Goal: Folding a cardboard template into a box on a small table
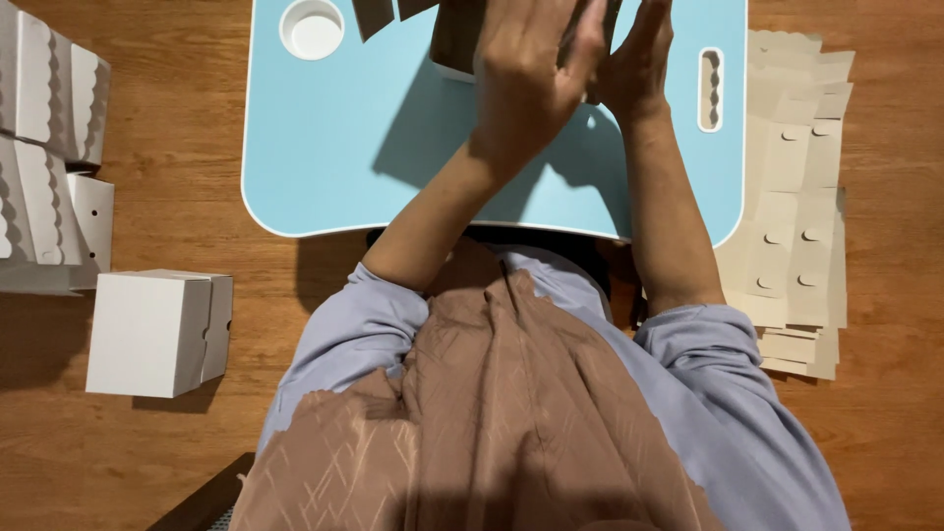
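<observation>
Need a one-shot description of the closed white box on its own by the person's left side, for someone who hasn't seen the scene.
Start at the light blue lap table on the wooden floor. Left of it, white folded boxes stack along the frame edge. Just below that stack, beside the person's lilac left sleeve, sits the plain white cube box: it stands alone, fully closed, with no scalloped edges showing.
</observation>
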